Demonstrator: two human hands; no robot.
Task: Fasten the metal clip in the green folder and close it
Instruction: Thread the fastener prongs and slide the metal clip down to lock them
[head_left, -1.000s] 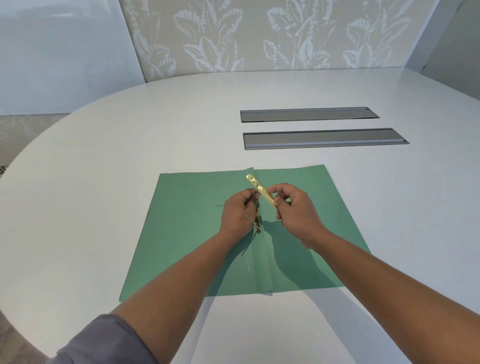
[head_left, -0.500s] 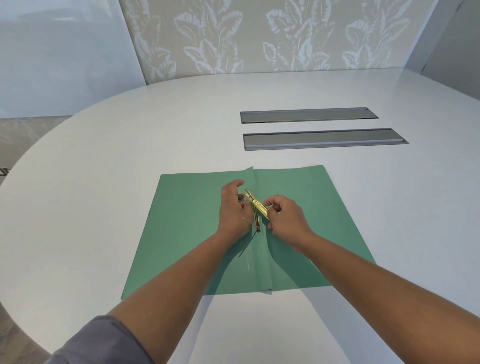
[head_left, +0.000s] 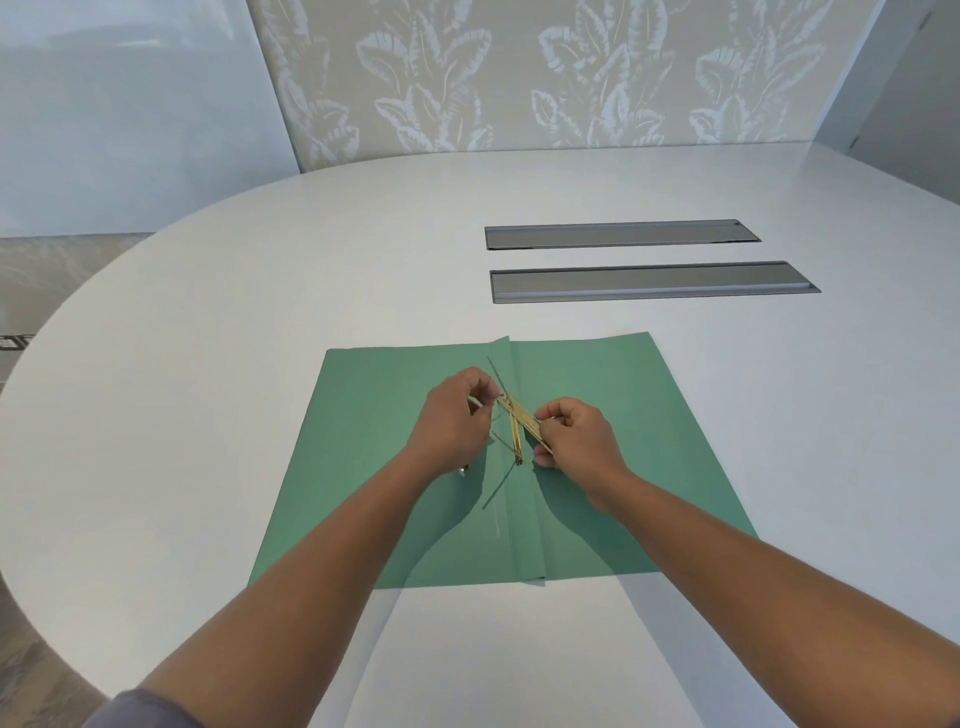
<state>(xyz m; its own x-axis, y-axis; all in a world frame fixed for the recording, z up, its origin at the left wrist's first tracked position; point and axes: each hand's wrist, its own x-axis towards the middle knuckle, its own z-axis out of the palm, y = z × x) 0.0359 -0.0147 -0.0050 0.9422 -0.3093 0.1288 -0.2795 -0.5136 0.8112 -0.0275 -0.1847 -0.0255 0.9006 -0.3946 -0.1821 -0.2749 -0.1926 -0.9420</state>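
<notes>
While your left hand (head_left: 453, 422) pinches a thin prong, your right hand (head_left: 577, 441) grips the metal clip (head_left: 521, 422) bar over the open green folder (head_left: 597, 415); next, likely thread it on.

The green folder (head_left: 395, 467) is lying open and flat, its spine crease running away from the viewer. The gold metal clip (head_left: 519, 423) is sitting at the crease, one bar tilting up.
</notes>
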